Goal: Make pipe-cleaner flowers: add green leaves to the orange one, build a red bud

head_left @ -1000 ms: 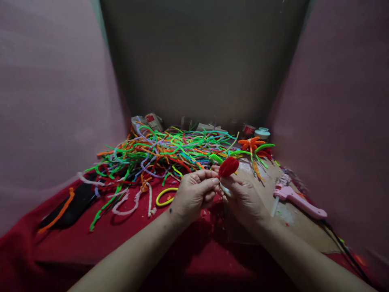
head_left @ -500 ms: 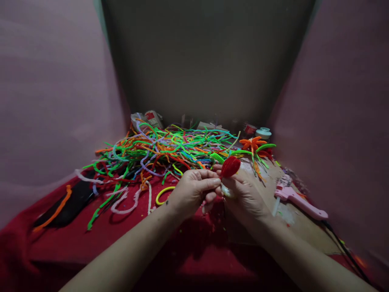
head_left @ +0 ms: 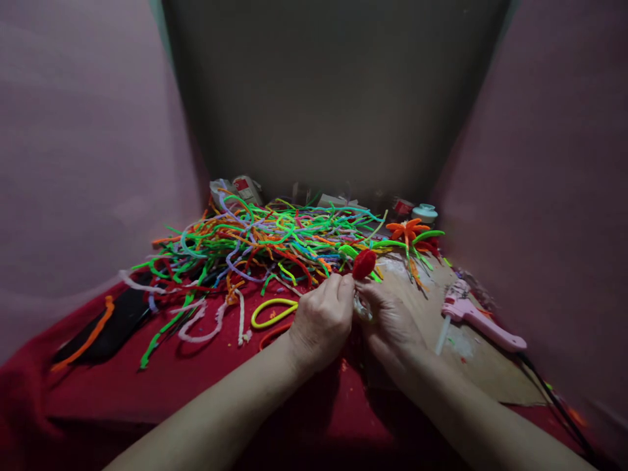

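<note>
A red fuzzy pipe cleaner petal [head_left: 364, 263] stands up between my two hands, its base at my fingertips. My left hand [head_left: 324, 315] is closed in a fist at the petal's lower end, with the fingers curled out of sight. My right hand [head_left: 391, 320] is closed too, thumb and fingers meeting at the base from the right. Against the right palm sits a pale, see-through item [head_left: 362, 307], mostly covered, whose kind I cannot make out. A looped yellow pipe cleaner [head_left: 273, 314] lies left of my left hand.
A tangled heap of coloured pipe cleaners [head_left: 275, 235] covers the back of the red cloth [head_left: 196, 392]. At right, a pink glue gun [head_left: 483, 322] rests on a cardboard sheet [head_left: 510, 379], its cord trailing. An orange pipe cleaner flower [head_left: 407, 229] and a black flat object [head_left: 110, 330] lie nearby.
My left hand has turned from a pinch with loose fingers into a closed fist. The red petal has moved slightly down and left and looks narrower. More of the yellow loop shows.
</note>
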Motion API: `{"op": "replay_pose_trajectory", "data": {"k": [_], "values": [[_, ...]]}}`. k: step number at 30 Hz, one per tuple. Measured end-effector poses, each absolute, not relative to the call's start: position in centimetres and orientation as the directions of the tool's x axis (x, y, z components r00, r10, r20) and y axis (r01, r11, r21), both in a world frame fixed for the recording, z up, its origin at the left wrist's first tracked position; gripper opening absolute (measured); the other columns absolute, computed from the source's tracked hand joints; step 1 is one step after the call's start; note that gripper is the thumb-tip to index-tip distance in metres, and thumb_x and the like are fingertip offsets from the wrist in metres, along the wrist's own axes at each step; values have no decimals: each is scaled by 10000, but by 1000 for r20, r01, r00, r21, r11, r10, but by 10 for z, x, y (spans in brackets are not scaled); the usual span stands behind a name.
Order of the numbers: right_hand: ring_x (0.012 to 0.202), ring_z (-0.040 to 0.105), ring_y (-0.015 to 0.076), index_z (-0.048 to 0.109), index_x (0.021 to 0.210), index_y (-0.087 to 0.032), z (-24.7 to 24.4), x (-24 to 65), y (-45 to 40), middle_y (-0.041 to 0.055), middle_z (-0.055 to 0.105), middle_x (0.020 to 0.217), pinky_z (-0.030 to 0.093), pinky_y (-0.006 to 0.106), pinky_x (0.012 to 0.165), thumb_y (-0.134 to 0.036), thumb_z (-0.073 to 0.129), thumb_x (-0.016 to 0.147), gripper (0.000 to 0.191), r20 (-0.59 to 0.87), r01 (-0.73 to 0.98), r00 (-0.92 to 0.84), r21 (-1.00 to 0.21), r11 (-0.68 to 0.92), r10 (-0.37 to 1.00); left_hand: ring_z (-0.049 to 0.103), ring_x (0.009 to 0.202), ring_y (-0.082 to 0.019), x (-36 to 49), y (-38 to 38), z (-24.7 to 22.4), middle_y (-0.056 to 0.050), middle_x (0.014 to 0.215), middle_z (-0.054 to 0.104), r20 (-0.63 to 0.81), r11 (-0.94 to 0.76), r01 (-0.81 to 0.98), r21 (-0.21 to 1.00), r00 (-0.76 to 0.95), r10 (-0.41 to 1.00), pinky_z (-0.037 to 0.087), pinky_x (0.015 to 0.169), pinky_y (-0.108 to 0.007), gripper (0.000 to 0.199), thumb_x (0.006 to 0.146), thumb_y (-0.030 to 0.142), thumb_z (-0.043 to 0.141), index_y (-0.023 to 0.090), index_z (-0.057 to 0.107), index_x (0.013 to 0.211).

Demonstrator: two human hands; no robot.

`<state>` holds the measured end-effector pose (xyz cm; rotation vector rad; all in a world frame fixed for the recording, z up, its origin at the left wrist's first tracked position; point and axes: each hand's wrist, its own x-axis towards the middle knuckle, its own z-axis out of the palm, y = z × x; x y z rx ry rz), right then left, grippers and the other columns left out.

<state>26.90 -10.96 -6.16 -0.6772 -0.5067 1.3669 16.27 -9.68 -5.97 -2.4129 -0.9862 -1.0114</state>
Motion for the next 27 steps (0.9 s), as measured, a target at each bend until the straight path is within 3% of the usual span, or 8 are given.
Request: {"op": "replay_pose_trajectory", "data": {"k": [4, 7, 13, 17, 20, 23, 27], "values": [[593, 522, 122, 686, 606, -188, -63, 270, -109, -39, 640, 615, 442, 265, 629, -153, 686, 559, 59, -47, -654, 179, -752, 83, 983, 583, 631, -184, 164, -96, -58, -64, 727, 588, 712, -663, 738, -125, 532, 458, 483, 544, -280, 144, 888, 114, 381, 111, 523, 915], [638, 529, 136, 697, 624, -203, -64, 273, -110, -28, 652, 661, 428, 272, 642, -152, 669, 580, 73, 34, -564, 164, -817, 122, 986, 581, 644, -177, 161, -93, -60, -64, 735, 588, 695, -711, 698, -85, 552, 460, 478, 550, -269, 145, 888, 109, 372, 127, 516, 883], [727, 554, 161, 731, 751, -209, -60, 282, -112, 13, 683, 811, 399, 286, 626, -234, 677, 661, 109, 138, -405, 76, -901, 157, 988, 602, 682, -134, 151, -90, -58, -54, 783, 612, 794, -836, 522, 170, 429, 430, 481, 633, -235, 132, 896, 141, 383, 134, 508, 937], [690, 529, 128, 735, 805, -206, -57, 286, -110, 16, 679, 878, 373, 261, 589, -224, 702, 663, 147, 125, -432, -5, -895, 111, 992, 600, 666, -106, 150, -95, -52, -32, 768, 627, 763, -817, 404, 411, 338, 551, 457, 623, -202, 130, 873, 137, 433, 137, 551, 929], [640, 504, 117, 728, 775, -202, -56, 288, -107, 10, 671, 797, 363, 244, 556, -216, 726, 635, 140, 83, -518, -78, -855, 31, 993, 598, 691, -96, 152, -98, -48, -28, 789, 643, 653, -717, 257, 648, 298, 697, 453, 640, -191, 131, 859, 160, 462, 142, 581, 909], [575, 460, 100, 718, 784, -203, -58, 290, -105, -3, 646, 730, 335, 227, 502, -218, 730, 627, 158, 73, -577, -142, -816, -23, 987, 551, 588, -70, 156, -102, -44, -5, 731, 621, 471, -507, 55, 860, 297, 831, 427, 545, -172, 116, 840, 216, 497, 145, 589, 853], [583, 500, 117, 706, 861, -225, -61, 290, -102, -2, 645, 750, 383, 243, 524, -251, 696, 663, 199, 84, -599, -201, -799, -54, 976, 370, 366, -24, 160, -106, -39, 63, 544, 498, 236, -180, -192, 965, 331, 914, 311, 369, -154, 126, 803, 275, 549, 150, 561, 797]]}}
